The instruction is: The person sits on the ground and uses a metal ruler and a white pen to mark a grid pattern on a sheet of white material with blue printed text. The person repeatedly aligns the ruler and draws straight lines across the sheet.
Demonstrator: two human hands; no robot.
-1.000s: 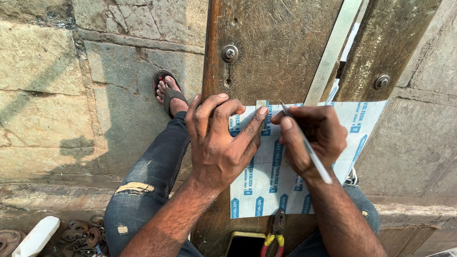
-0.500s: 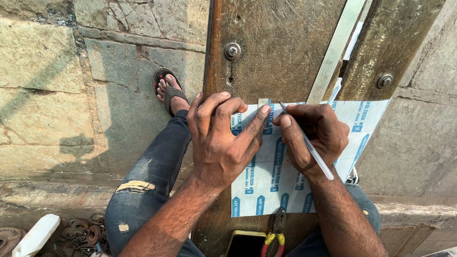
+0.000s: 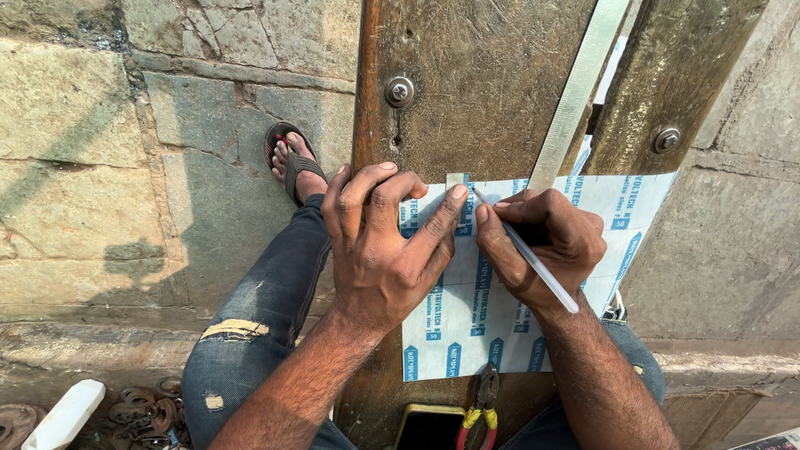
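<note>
Stone paving (image 3: 92,142) fills the left of the head view, and a worn wooden plank (image 3: 483,92) runs up the middle, serving as the bench, with a bolt (image 3: 399,91) near its top. Lying across the plank in the centre right of the frame is a white sheet with blue print (image 3: 492,325). The left hand (image 3: 383,250) lies flat on it, fingers spread, grip apart, pinning the sheet down. The right hand (image 3: 546,242) has its grip clamped on a thin white pen (image 3: 533,262), tip touching the sheet's top edge beside a small tab. A metal strip (image 3: 579,92) leans up to the upper right. Pliers (image 3: 482,404) sit at the bottom centre, washers (image 3: 146,408) at the lower left. For a clean mark I'd say keep that left palm pressed firmly and the pen tip tight against the left index finger.
</note>
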